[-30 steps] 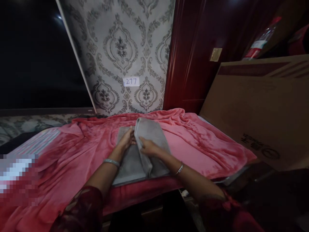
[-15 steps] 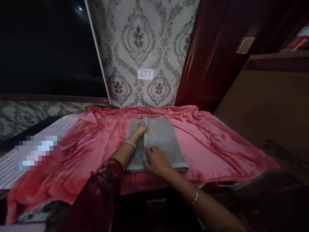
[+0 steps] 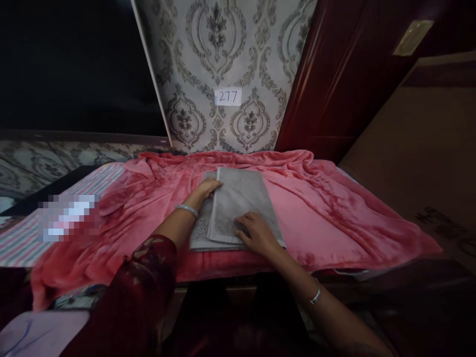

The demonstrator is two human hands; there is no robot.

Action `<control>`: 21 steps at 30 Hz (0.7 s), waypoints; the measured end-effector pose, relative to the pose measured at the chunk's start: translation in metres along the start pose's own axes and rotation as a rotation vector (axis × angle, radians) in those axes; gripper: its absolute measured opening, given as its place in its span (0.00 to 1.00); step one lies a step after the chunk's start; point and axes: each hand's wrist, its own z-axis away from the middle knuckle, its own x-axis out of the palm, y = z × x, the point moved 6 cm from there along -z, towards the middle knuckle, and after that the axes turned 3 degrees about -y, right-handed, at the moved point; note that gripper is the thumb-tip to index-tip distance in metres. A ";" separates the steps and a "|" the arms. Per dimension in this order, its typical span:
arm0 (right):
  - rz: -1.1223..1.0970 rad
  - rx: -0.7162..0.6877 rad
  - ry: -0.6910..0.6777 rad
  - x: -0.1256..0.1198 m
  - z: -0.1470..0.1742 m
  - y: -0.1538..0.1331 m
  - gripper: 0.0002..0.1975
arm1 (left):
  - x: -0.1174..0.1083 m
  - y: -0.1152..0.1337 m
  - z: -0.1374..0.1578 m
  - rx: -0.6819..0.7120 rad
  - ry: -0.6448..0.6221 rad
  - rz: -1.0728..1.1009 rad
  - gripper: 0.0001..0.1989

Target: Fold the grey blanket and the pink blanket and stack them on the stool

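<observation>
A grey towel (image 3: 238,198) with a pale border lies folded on a pink plush blanket (image 3: 312,213). Its upper flap covers most of the layer beneath, leaving a strip of the lower layer bare on the left. My left hand (image 3: 208,187) is closed at the flap's left edge near the far corner, thumb and fingers on the cloth. On the near right part of the towel rests my right hand (image 3: 256,233), its fingers slightly curled but apart, pressing on the surface. Both wrists wear bangles.
A striped cloth (image 3: 22,243) shows left of the blanket, partly under a pixelated patch. Behind stand a dark screen (image 3: 74,69) and a patterned wall with a paper label (image 3: 228,96) reading 277. A large cardboard box (image 3: 420,144) stands on the right.
The flap's free edge has shifted left over the lower layer, with my left hand at it. My right hand has moved right, off the edge onto the flap. The view has tilted down slightly.
</observation>
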 end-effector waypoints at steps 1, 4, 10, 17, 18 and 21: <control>-0.012 -0.037 0.006 0.001 0.004 0.000 0.18 | 0.000 -0.002 0.006 -0.014 -0.025 -0.001 0.11; -0.009 -0.116 -0.009 0.006 0.016 -0.001 0.27 | 0.001 -0.010 0.024 -0.030 -0.112 -0.019 0.21; -0.007 -0.167 -0.023 0.010 0.025 -0.003 0.28 | 0.000 -0.013 0.052 0.022 -0.057 -0.138 0.34; 0.016 -0.199 0.024 0.014 0.026 0.000 0.28 | 0.001 -0.014 0.062 0.002 -0.011 -0.121 0.36; 0.003 -0.198 0.039 0.015 0.027 0.002 0.28 | 0.000 -0.015 0.062 0.008 -0.001 -0.114 0.36; -0.045 -0.206 0.084 0.012 0.032 0.002 0.27 | -0.004 -0.018 0.063 0.014 0.035 -0.122 0.38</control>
